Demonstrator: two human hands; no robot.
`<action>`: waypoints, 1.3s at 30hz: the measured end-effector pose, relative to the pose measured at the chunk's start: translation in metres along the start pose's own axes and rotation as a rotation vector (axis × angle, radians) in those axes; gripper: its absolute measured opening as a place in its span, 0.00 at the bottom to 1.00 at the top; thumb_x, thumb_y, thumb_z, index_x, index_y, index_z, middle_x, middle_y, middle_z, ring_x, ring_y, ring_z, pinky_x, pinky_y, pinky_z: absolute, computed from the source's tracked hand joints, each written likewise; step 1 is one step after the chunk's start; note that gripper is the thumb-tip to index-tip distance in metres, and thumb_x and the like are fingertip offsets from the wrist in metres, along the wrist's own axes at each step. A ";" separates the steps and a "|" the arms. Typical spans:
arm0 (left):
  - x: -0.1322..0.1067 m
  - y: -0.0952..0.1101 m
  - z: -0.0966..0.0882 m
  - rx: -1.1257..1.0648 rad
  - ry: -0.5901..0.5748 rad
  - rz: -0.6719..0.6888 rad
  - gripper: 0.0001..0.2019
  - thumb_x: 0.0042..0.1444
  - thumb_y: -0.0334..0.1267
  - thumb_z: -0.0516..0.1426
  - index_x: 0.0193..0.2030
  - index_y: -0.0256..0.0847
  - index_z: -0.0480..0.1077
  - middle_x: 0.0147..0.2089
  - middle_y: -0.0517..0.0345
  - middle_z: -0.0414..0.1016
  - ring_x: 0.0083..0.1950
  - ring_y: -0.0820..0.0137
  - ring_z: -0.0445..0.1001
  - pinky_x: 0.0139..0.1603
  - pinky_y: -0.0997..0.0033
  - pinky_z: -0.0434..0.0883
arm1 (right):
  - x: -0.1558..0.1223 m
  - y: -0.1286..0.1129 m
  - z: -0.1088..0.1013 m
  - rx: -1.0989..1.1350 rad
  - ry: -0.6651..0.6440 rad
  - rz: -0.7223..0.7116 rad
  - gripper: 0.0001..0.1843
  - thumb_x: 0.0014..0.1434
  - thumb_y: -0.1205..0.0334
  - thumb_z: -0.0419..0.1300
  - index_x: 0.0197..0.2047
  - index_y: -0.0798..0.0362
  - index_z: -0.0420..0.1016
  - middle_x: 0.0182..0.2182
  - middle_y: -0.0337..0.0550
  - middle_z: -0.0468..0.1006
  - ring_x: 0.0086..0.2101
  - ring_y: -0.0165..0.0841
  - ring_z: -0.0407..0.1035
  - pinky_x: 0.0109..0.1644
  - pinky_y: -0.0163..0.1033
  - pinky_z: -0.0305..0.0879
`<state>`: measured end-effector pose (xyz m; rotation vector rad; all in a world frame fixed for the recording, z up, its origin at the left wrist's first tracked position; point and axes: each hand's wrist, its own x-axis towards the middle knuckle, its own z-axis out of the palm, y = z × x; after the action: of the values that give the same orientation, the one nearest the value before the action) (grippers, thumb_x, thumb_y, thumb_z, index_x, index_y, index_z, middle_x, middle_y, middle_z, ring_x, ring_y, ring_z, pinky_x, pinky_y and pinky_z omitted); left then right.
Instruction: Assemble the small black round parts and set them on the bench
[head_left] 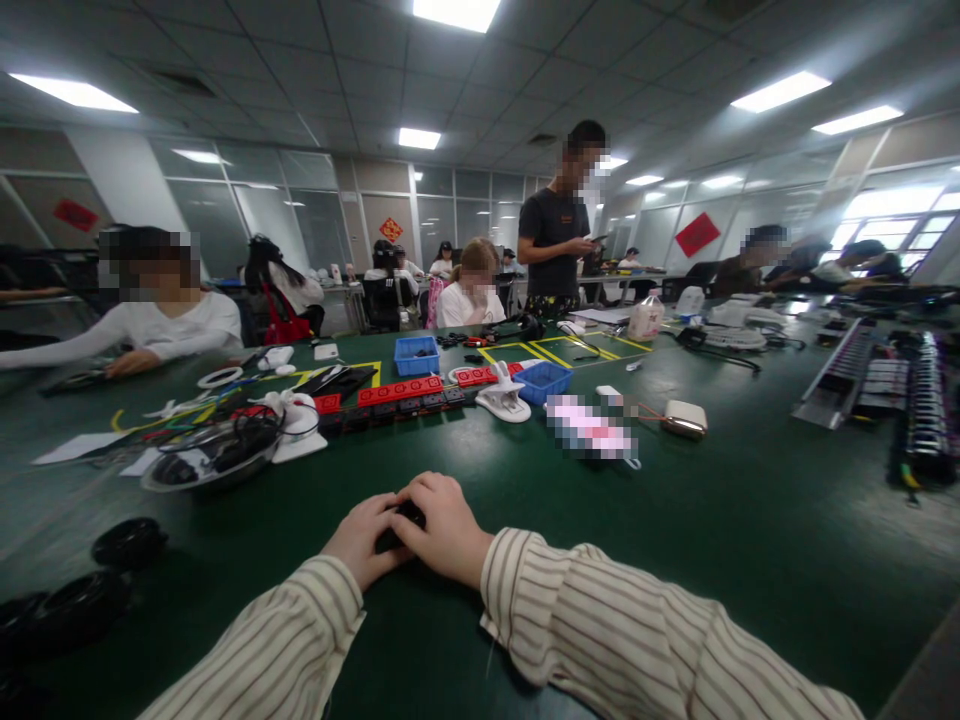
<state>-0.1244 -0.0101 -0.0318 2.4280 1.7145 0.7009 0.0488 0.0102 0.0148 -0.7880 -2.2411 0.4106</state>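
Note:
A small black object (pixel 409 513) sits between my two hands, low over the green table (pixel 600 560). Most of it is covered by fingers, so its kind does not show. My left hand (pixel 369 535) curls round its left side. From the right, my right hand (pixel 442 520) closes over it, with the fingertips of both hands meeting at the top. Both forearms wear striped sleeves. To the left of my left arm lie several dark, round, coil-like things (pixel 129 542).
Beyond my hands stand a clear bowl of dark parts (pixel 217 455), a white clip base (pixel 504 395), red and black socket strips (pixel 401 392) and a blue bin (pixel 417 356). A cream case (pixel 684 419) lies to the right. Co-workers sit across the table; one person (pixel 559 230) stands.

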 end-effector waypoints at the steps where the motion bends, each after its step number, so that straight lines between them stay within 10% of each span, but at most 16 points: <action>1: 0.000 0.000 0.000 -0.003 -0.002 -0.002 0.22 0.44 0.44 0.59 0.47 0.42 0.68 0.52 0.49 0.67 0.55 0.57 0.63 0.56 0.53 0.60 | 0.000 0.000 0.000 0.004 -0.011 -0.013 0.09 0.53 0.62 0.58 0.39 0.55 0.70 0.36 0.41 0.68 0.39 0.31 0.61 0.45 0.39 0.55; 19: 0.002 0.001 -0.001 -0.010 -0.025 -0.055 0.27 0.37 0.33 0.55 0.49 0.36 0.66 0.51 0.47 0.68 0.55 0.57 0.63 0.58 0.55 0.60 | -0.002 -0.004 -0.005 0.034 -0.151 -0.301 0.09 0.49 0.72 0.51 0.23 0.53 0.69 0.35 0.35 0.76 0.48 0.30 0.63 0.62 0.47 0.23; 29: 0.002 0.001 -0.004 0.000 -0.032 0.010 0.21 0.42 0.38 0.56 0.47 0.41 0.69 0.51 0.49 0.68 0.54 0.57 0.64 0.56 0.54 0.61 | 0.000 -0.006 -0.008 -0.013 0.007 -0.084 0.21 0.47 0.57 0.62 0.44 0.56 0.67 0.40 0.45 0.68 0.43 0.35 0.60 0.49 0.41 0.57; 34: 0.001 -0.001 -0.001 -0.009 -0.034 -0.016 0.22 0.43 0.44 0.58 0.47 0.41 0.69 0.52 0.49 0.68 0.54 0.56 0.63 0.56 0.53 0.60 | 0.002 0.001 -0.003 0.028 -0.074 -0.076 0.12 0.51 0.59 0.59 0.39 0.55 0.69 0.36 0.43 0.67 0.39 0.32 0.62 0.45 0.37 0.59; 39: 0.002 0.004 -0.004 -0.006 -0.009 -0.003 0.22 0.45 0.48 0.58 0.47 0.42 0.69 0.51 0.50 0.68 0.54 0.56 0.64 0.55 0.53 0.61 | 0.005 0.009 -0.006 0.271 0.192 -0.006 0.13 0.57 0.63 0.53 0.46 0.55 0.65 0.39 0.44 0.66 0.40 0.30 0.62 0.45 0.36 0.60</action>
<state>-0.1218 -0.0110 -0.0266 2.4209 1.7094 0.6924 0.0539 0.0209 0.0170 -0.6487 -1.9582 0.5949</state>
